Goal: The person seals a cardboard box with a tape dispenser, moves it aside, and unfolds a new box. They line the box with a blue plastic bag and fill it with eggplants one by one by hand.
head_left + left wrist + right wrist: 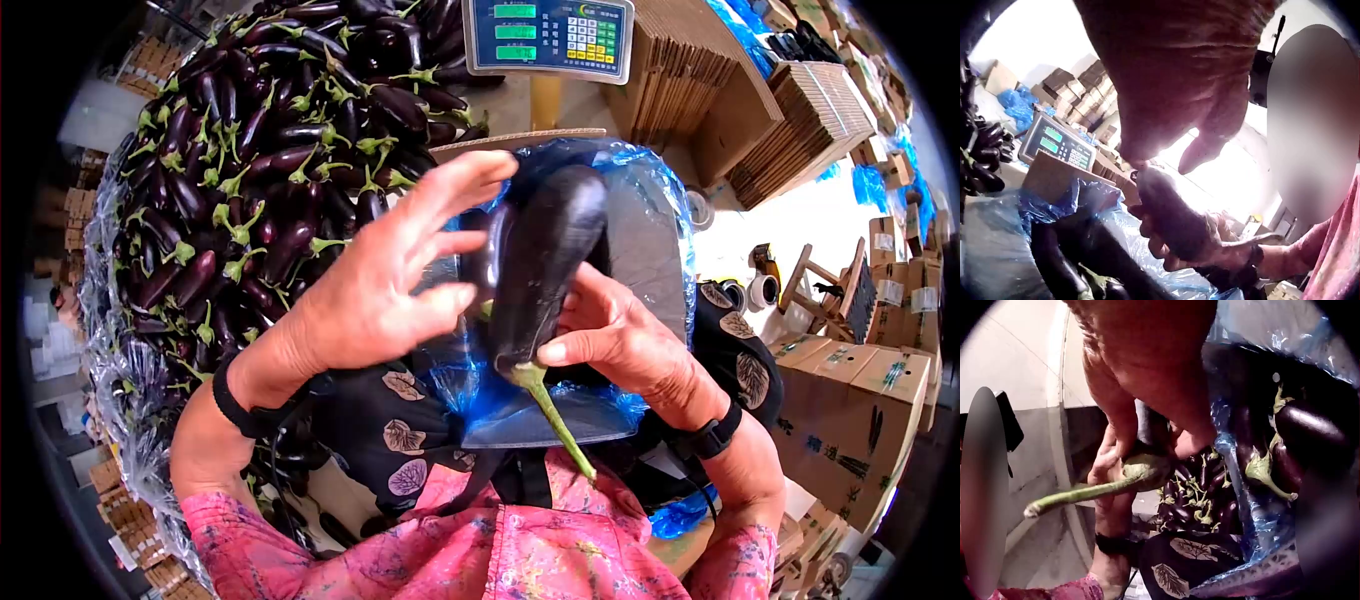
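Observation:
A dark purple eggplant [552, 255] with a long green stem is held up over a box lined with blue plastic [650, 240]. My right hand [640, 335] grips it near the stem end, thumb on the near side. In the right wrist view the green stem [1085, 495] sticks out from that hand. Beside the eggplant's left side, my left hand [375, 285] is raised with fingers spread and slightly bent. The left wrist view has the left fingertips close over the eggplant's rounded end [1160, 194]. More eggplants [1310, 428] lie inside the lined box.
A large heap of eggplants [270, 150] spreads on the left, edged by clear plastic film [130, 400]. Beyond the box stands a scale display [547, 35]. Flattened cardboard [690, 80] is stacked at the back right, with closed cartons [850, 420] on the right.

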### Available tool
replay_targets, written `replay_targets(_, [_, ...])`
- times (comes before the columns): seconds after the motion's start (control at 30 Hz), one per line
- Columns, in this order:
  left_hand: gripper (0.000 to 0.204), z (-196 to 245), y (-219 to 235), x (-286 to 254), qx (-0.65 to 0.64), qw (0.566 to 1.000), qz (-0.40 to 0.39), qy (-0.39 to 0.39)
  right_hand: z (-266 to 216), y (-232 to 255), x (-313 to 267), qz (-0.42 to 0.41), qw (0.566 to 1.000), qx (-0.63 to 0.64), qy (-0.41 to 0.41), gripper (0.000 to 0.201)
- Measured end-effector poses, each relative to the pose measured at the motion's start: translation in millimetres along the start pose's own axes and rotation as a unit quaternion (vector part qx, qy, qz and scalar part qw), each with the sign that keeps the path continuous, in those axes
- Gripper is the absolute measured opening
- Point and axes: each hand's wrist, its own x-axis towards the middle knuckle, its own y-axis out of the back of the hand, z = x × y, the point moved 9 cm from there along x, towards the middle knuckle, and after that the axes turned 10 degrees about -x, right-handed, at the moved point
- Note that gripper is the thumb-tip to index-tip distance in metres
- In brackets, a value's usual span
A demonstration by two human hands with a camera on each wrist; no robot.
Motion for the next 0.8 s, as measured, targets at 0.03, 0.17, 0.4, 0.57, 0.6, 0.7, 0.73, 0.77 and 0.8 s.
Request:
replay_targets(0.03, [0.086, -9.4, 5.7, -0.6, -0.069, 0.996, 0.036, 0.041, -0.5, -3.8, -0.3, -0.014, 1.0, -0.004, -0.008, 0.078])
replay_targets(0.17, [0.078, -29.6, -11.7, 6.8, -0.098, 0.981, 0.009, 0.167, 3.6, -12.7, -0.6, -0.063, 0.997, -0.037, -0.03, 0.072])
replay_targets(0.4, [0.075, -50.8, -18.0, 14.3, -0.132, 0.979, -0.013, 0.152, 8.8, 2.3, -8.5, 0.011, 0.995, -0.093, -0.014, 0.058])
replay_targets(0.57, [0.062, -47.1, -21.4, 11.9, -0.134, 0.976, 0.038, 0.169, 13.2, 4.5, -6.9, 0.032, 0.975, -0.22, 0.023, 0.044])
replay_targets(0.6, [0.055, -46.1, -19.4, 12.6, -0.104, 0.981, 0.033, 0.159, 13.2, 4.0, -5.9, 0.029, 0.971, -0.234, 0.031, 0.044])
replay_targets(0.7, [0.052, -23.6, 10.5, 9.0, -0.078, 0.986, 0.095, 0.113, 2.8, 4.6, -6.4, 0.039, 0.946, -0.317, 0.056, 0.04])
replay_targets(0.73, [0.051, -3.8, 33.1, 2.6, -0.043, 0.988, 0.132, 0.061, 3.1, 9.4, -7.3, 0.057, 0.936, -0.344, 0.046, 0.038])
replay_targets(0.77, [0.052, 9.5, 66.0, -11.1, 0.027, 0.983, 0.176, 0.031, 4.3, 13.6, -8.1, 0.072, 0.925, -0.37, 0.038, 0.036])
replay_targets(0.8, [0.045, 18.9, 94.3, -30.0, 0.027, 0.972, 0.232, 0.012, 8.7, 17.7, -8.6, 0.074, 0.919, -0.387, -0.001, 0.033])
